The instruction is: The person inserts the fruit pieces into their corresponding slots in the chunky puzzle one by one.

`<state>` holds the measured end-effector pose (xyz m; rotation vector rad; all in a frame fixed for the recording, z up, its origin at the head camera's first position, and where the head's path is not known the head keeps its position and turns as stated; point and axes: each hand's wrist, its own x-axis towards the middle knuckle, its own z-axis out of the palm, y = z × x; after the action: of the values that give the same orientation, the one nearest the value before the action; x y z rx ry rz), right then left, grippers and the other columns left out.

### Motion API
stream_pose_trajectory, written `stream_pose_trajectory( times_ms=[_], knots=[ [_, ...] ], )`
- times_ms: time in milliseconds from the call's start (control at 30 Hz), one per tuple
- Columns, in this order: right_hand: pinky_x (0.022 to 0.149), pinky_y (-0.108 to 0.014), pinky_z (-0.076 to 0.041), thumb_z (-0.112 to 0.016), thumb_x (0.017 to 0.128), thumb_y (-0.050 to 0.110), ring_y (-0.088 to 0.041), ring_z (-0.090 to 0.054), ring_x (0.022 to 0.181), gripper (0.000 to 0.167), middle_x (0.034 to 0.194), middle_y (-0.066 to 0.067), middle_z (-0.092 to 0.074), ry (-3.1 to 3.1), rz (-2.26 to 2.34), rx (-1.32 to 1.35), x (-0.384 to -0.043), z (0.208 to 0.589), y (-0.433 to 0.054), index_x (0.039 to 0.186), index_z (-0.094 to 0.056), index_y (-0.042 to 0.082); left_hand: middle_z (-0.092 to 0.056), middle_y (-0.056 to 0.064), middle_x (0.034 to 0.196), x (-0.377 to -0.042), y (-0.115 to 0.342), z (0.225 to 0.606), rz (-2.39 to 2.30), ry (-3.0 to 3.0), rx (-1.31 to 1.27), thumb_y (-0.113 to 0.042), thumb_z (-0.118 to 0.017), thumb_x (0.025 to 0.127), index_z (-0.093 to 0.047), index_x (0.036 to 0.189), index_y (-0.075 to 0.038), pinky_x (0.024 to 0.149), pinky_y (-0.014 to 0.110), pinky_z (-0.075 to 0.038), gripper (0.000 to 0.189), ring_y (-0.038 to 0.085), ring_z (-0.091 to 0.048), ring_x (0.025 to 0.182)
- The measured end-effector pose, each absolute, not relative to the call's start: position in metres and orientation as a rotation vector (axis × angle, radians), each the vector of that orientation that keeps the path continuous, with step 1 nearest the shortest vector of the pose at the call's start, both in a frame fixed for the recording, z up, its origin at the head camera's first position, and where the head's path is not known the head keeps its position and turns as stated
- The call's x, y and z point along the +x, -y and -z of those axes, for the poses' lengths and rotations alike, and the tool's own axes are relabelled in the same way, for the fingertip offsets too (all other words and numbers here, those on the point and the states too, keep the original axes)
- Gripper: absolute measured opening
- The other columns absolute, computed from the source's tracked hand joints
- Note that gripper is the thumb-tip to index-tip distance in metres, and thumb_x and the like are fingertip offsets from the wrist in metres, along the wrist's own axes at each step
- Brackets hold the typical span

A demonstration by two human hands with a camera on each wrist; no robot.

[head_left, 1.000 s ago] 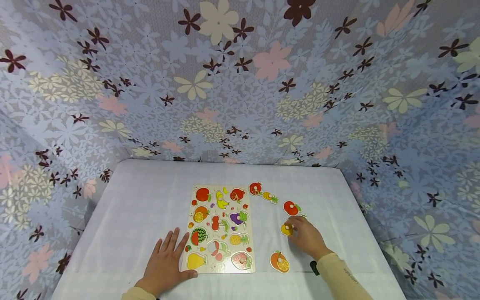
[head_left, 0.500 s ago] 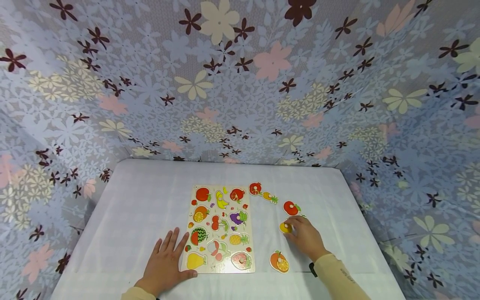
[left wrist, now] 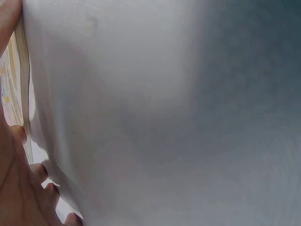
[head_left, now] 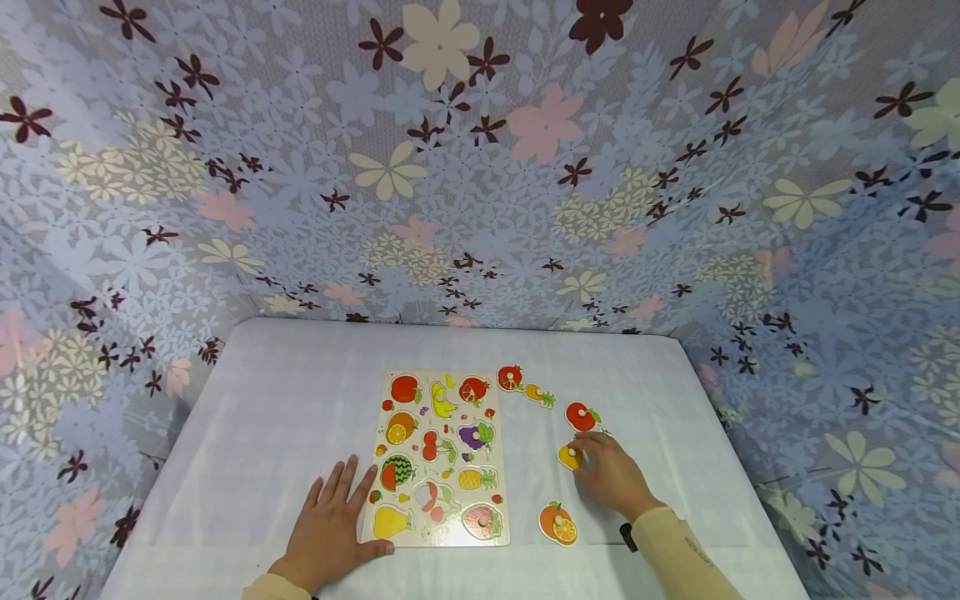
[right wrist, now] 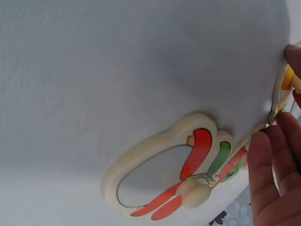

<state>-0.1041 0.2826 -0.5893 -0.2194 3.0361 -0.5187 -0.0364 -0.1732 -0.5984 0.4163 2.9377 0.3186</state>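
My right hand (head_left: pixel 613 475) pinches a yellow fruit puzzle piece (head_left: pixel 570 457), thumb and finger at its pale knob. In the right wrist view this yellow piece (right wrist: pixel 287 79) stands at the right edge, partly hidden by the fingers. A knobbed piece with grey and red parts (right wrist: pixel 162 176) lies on the cloth beside that hand; the head view hides it. My left hand (head_left: pixel 326 529) lies flat with fingers spread, its thumb at the lower left corner of the wooden fruit puzzle board (head_left: pixel 501 467). The board bears printed fruits, and a strawberry piece (head_left: pixel 483 522) sits at its lower right.
Loose on the white-covered table (head_left: pixel 300 375) are an orange piece (head_left: pixel 558 525), a red fruit piece (head_left: pixel 582 416), a pomegranate piece (head_left: pixel 511 377) and a pineapple piece (head_left: pixel 542 395). Flowered cloth (head_left: pixel 480 208) hangs behind and on both sides.
The yellow piece has shifted slightly left in the right hand's fingers. The left hand, the board and the loose pieces have stayed put.
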Motion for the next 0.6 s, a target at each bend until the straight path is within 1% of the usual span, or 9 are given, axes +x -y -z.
stream_pose_trajectory(
  times_ms=[233,433,600],
  knots=[
    [0.102,-0.051,-0.045,-0.086,0.079,0.014,-0.032,-0.053,0.124,0.039,0.133,-0.008,-0.058,-3.046,0.569,-0.225,-0.104,0.589,-0.282,0.115,-0.072,0.011,-0.022,0.020,0.162,-0.036,0.174,0.598,-0.332,-2.944,0.422,-0.084,-0.064,0.067,-0.035,0.156,-0.015,0.114,0.063,-0.019,0.116,0.042,-0.024,0.145],
    [0.101,-0.048,-0.047,-0.087,0.079,0.023,-0.030,-0.054,0.123,0.040,0.135,-0.007,-0.058,-3.082,0.493,-0.200,-0.105,0.594,-0.277,0.114,-0.072,0.010,-0.023,0.020,0.161,-0.036,0.174,0.599,-0.303,-2.951,0.429,-0.085,-0.063,0.068,-0.035,0.156,-0.015,0.114,0.063,-0.020,0.116,0.041,-0.025,0.144],
    [0.097,-0.052,-0.049,-0.086,0.079,0.027,-0.032,-0.054,0.123,0.041,0.131,-0.009,-0.060,-3.085,0.475,-0.167,-0.103,0.592,-0.271,0.114,-0.072,0.013,-0.023,0.020,0.161,-0.035,0.174,0.598,-0.315,-2.952,0.425,-0.084,-0.064,0.067,-0.036,0.156,-0.015,0.114,0.063,-0.020,0.116,0.042,-0.025,0.144]
  ],
)
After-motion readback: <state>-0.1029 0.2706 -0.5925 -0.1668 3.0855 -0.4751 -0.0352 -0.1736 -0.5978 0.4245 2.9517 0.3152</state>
